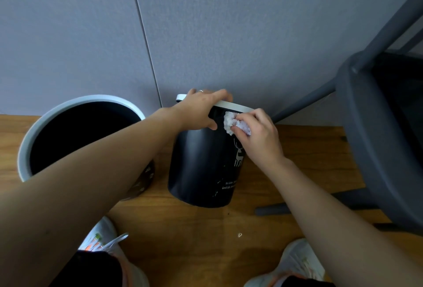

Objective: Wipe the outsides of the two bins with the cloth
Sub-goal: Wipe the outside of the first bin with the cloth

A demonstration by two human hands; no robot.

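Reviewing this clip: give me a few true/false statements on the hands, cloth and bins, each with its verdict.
1. The right hand presses the white cloth against the dark bin. True.
2. The left hand rests on the floor. False: it grips the dark bin's white rim.
3. The cloth is near the bin's base. False: it is just under the rim.
4. The other bin has a pale rim and stands untouched to the left. True.
5. A grey chair stands to the right. True.
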